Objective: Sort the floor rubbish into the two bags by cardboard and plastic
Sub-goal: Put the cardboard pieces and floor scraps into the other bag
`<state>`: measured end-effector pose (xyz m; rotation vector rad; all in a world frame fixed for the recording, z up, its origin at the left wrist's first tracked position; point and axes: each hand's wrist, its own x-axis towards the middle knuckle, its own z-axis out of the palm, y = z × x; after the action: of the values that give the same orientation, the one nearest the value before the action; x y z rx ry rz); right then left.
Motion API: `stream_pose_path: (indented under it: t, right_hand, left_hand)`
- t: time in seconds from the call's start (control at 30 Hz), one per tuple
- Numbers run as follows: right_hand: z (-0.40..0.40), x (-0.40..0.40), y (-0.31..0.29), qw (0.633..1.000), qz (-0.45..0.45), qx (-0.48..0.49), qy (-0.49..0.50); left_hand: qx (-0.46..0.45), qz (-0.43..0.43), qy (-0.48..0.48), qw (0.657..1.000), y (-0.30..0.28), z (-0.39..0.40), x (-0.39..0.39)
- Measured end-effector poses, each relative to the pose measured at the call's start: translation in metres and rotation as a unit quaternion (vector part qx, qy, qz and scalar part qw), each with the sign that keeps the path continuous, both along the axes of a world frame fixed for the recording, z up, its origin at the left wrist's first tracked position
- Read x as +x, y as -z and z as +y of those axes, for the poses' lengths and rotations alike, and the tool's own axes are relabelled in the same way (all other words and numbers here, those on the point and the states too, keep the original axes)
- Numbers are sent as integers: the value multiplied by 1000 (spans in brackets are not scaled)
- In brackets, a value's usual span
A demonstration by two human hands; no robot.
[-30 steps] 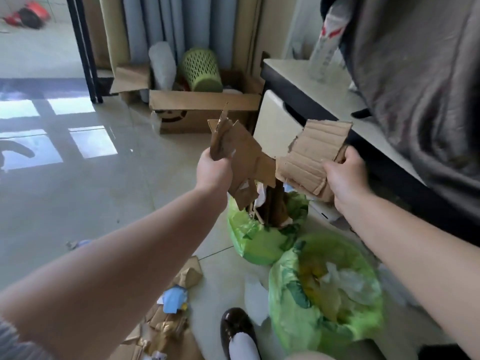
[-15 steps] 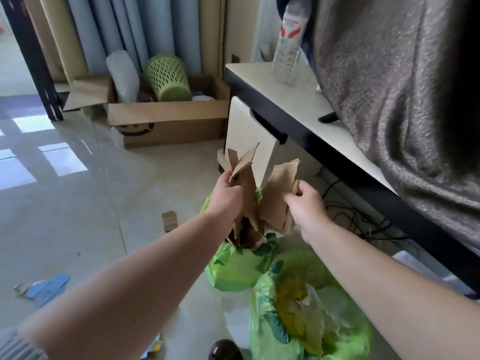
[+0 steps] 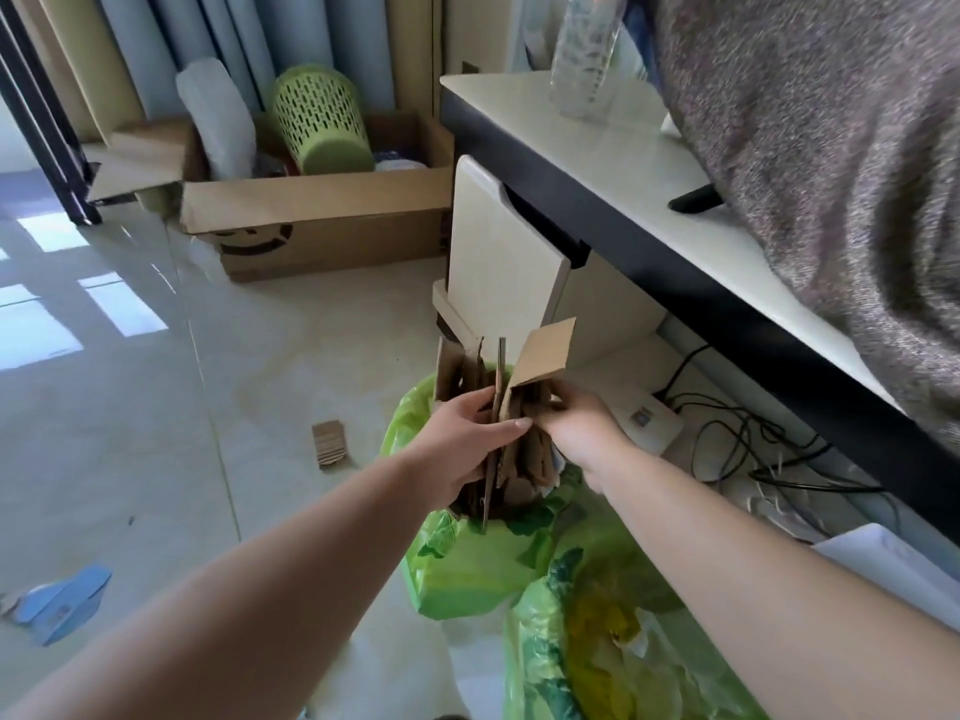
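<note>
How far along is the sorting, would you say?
Well under way, not finished. The far green bag already holds upright cardboard, and the near green bag holds pale crumpled rubbish. In hand: the left hand and right hand press a cardboard bundle into the far bag. Left: a small cardboard scrap and a blue scrap lie on the floor.

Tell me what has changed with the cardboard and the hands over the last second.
Both hands came down and together: the left hand and right hand now press their cardboard pieces into one upright bundle, its lower end inside the farther green bag. A second ago the pieces were held apart, above it. Both hands still grip; the nearer green bag is unchanged.
</note>
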<state>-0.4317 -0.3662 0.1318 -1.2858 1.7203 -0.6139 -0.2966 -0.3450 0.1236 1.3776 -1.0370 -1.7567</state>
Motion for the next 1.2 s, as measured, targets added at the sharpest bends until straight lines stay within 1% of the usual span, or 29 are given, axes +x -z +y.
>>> stream_pose_path:
  t: [0.13,0.2,0.23,0.37,0.5,0.57,0.67,0.8,0.9,0.97,1.07,1.13,1.2]
  right_hand:
    - [-5,-9,18,1000,28,8,-11]
    - [-5,-10,25,999,43,11,-22]
    - [-3,-10,27,998,52,12,-24]
    - [6,-9,29,998,66,5,-1]
    - [26,-13,20,999,28,-1,43]
    - [39,-17,12,998,33,-9,48]
    - [62,-20,-3,997,44,-24,52]
    - [97,-9,-25,998,6,-46,38]
    - [122,13,-39,998,-22,-49,15]
    - [138,34,-42,999,-33,-39,-18]
    - [160,65,-39,993,-16,4,-114]
    - [173,84,-37,983,-3,45,-180]
    - [181,99,-29,972,28,70,-221]
  left_hand:
    - [-9,-150,-31,988,24,-11,-2]
    - [-17,-199,-34,979,30,-10,-4]
    - [-22,-209,-34,977,32,-9,-5]
    - [-38,-191,-39,980,29,2,-11]
    - [-55,-135,-51,988,14,16,-5]
    - [-49,-110,-63,991,5,27,4]
    - [-39,-122,-75,989,-9,52,25]
    - [-42,-116,-88,988,-23,99,64]
    - [-30,-118,-122,985,-30,140,97]
    - [-11,-132,-145,981,-30,169,122]
    - [14,-161,-158,974,-19,204,157]
    - [31,-173,-169,970,-6,223,176]
    - [49,-177,-180,966,9,239,191]
